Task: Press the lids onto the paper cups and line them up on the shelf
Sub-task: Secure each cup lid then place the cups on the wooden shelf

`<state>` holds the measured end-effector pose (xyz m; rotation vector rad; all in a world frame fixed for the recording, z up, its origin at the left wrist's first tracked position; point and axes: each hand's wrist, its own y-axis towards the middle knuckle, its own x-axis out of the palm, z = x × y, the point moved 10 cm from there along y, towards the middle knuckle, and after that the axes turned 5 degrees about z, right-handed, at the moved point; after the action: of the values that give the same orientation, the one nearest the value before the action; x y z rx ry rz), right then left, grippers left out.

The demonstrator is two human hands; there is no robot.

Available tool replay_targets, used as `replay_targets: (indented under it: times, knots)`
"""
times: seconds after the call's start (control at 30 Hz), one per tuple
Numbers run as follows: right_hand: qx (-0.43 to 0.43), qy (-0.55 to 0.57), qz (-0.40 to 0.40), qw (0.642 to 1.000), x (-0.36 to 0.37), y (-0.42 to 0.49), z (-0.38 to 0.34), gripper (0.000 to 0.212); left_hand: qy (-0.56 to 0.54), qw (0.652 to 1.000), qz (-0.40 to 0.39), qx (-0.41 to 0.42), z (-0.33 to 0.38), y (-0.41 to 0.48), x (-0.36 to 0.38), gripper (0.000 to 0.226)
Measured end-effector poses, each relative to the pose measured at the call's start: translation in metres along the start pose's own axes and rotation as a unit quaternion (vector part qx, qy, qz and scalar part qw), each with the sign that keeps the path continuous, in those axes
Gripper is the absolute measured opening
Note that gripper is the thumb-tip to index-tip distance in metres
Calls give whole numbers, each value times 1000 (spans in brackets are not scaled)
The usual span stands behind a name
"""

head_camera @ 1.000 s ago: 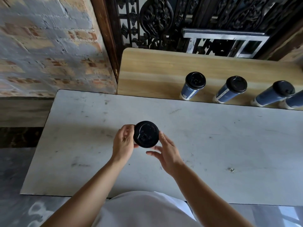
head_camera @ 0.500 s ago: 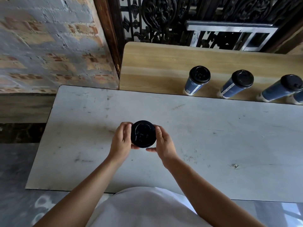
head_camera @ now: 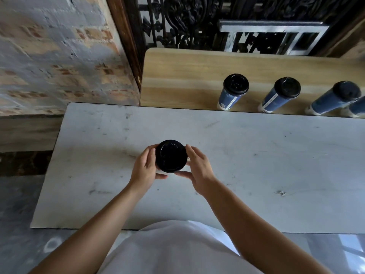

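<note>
A black lid point(head_camera: 171, 155) covers a paper cup that stands on the white table point(head_camera: 256, 165); the cup's body is hidden under the lid. My left hand point(head_camera: 145, 171) grips the cup's left side, fingers curled round it. My right hand point(head_camera: 198, 171) cups the right side, thumb below the lid's rim. On the wooden shelf point(head_camera: 177, 80) behind the table stand blue paper cups with black lids in a row: one point(head_camera: 233, 91), a second point(head_camera: 280, 94), a third point(head_camera: 333, 97) and part of another point(head_camera: 358, 109) at the right edge.
A brick wall point(head_camera: 59, 56) rises at the left, with a dark wooden post point(head_camera: 126, 42) beside the shelf. Black ornate ironwork point(head_camera: 187, 20) and a metal frame point(head_camera: 272, 34) stand behind the shelf. The shelf's left half holds no cups.
My right hand has closed in from a little off the cup to hold its right side. The lid has turned slightly between my hands. The view has shifted a little.
</note>
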<state>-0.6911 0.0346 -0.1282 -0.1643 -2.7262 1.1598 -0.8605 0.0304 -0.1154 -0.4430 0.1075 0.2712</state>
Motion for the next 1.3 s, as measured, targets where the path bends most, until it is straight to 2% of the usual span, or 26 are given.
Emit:
replay_targets:
  times: [0.23, 0.47, 0.7, 0.9, 1.1, 1.2, 1.3]
  knots:
    - [-16, 40, -31, 999, -2, -6, 10, 28, -28, 998, 54, -12, -10, -6, -5, 28]
    - [-42, -24, -31, 998, 1, -6, 2, 33, 3, 999, 53, -5, -12, 3, -7, 24]
    - [-91, -45, -28, 994, 6, -4, -6, 29, 13, 1000, 13, 20, -7, 4, -4, 21]
    - [-77, -17, -24, 997, 7, -4, -4, 28, 7, 999, -12, 37, 7, -4, 3, 34]
    - [-20, 6, -26, 999, 2, -6, -2, 24, 39, 996, -25, 73, 12, -9, 1, 42]
    - [-7, -1, -14, 1000, 0, -6, -4, 24, 42, 996, -20, 71, 5, -15, -1, 47]
    - [2, 12, -11, 1000, -1, -6, -2, 24, 28, 998, 4, 58, -1, -17, -6, 42]
